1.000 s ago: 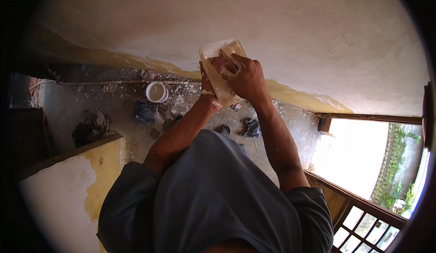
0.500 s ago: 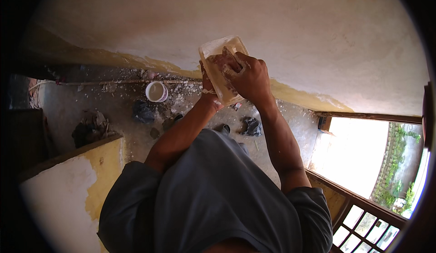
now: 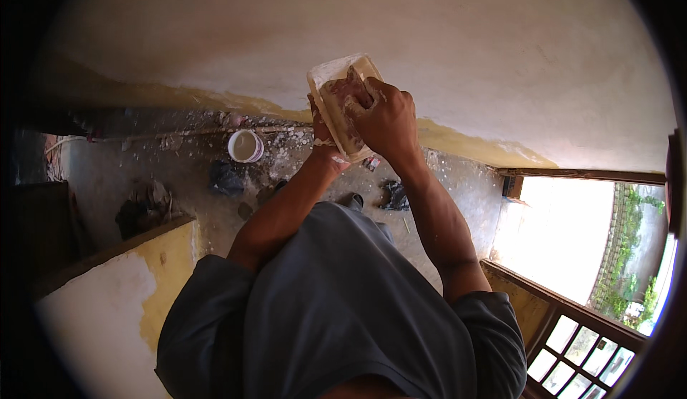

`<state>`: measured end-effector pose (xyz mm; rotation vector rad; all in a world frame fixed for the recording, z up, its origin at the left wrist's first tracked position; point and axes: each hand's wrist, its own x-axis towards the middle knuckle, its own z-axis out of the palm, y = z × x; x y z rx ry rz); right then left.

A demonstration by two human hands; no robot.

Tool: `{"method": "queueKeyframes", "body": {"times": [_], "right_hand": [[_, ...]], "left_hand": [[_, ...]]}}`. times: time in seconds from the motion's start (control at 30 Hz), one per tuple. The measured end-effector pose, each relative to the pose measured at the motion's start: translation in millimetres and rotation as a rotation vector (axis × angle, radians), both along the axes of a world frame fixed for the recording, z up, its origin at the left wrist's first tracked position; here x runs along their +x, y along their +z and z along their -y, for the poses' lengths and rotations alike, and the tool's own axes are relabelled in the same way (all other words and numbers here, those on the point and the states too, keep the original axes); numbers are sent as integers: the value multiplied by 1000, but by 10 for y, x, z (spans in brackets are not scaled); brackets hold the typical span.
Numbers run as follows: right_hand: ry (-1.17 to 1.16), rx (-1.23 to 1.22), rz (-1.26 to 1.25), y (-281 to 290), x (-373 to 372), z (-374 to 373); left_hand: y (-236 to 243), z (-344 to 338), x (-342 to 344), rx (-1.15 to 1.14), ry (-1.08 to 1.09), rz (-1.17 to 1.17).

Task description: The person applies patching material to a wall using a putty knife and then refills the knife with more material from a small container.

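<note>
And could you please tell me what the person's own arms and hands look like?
Short, dark grey sleeves, matching the shirt, leave both forearms bare. No gloves show on the left hand or right hand; whitish smears mark both.

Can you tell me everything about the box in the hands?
The box is cream-coloured, open-topped, longer than wide, with rounded corners; it looks like plastic. Pale smears mark its rim and inside. Held above the floor, it slants in the picture. The left hand holds its left side, maybe underneath too. The right hand hides part of it, and a brownish thing I can't make out shows over its inside.
</note>
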<state>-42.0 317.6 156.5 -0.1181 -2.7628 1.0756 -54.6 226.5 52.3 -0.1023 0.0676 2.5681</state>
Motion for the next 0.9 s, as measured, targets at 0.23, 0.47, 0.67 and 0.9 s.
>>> {"method": "queueKeyframes", "body": {"times": [0.23,0.47,0.67,0.9], "right_hand": [[-22,21,40,-89,7,102],[54,99,17,-36,-56,-58],[8,109,15,-9,-1,-98],[-47,105,14,-21,-19,-193]], "left_hand": [[-110,-6,-24,-44,14,80],[-137,40,36,-14,-29,0],[-119,74,64,107,-75,5],[-158,79,55,98,-96,1]]}}
